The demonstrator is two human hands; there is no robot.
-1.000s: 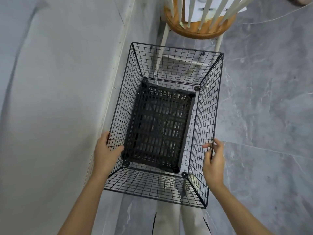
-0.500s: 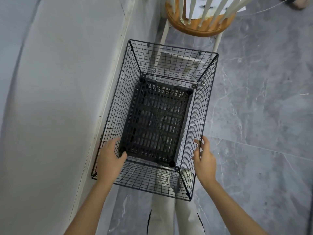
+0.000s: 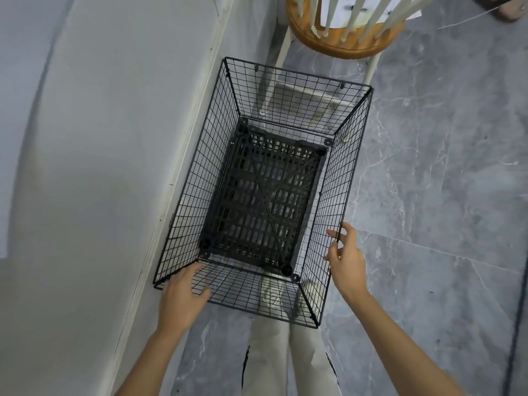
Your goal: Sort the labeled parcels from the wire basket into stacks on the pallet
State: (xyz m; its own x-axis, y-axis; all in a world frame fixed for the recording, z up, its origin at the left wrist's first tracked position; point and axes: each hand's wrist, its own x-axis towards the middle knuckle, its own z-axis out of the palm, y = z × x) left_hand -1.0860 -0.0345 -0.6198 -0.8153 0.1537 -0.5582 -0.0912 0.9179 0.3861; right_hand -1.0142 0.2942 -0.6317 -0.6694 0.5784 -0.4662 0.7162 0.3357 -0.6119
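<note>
The wire basket [image 3: 335,181] stands open-topped on the grey tiled floor [image 3: 445,178], and no labeled parcel shows inside it; only a black slatted plastic base [image 3: 263,201] lies at its bottom. The mesh panels look thin and light, so the main risk is probably the frame racking or tipping toward the person if one hand bears down harder than the other. A wire could also catch a finger.

The left hand [image 3: 183,295] lies flat with fingers spread on the basket's near-left corner, pressing the mesh and not wrapped round anything. The right hand [image 3: 347,260] is at the top rim of the right wall, fingers loosely parted. Whether they pinch the wire cannot be told. The basket thus sits between the two hands and stretches away from them, its left wall just beside the pale wall [image 3: 100,167]. A wooden chair [image 3: 343,41] stands beyond its far end.
</note>
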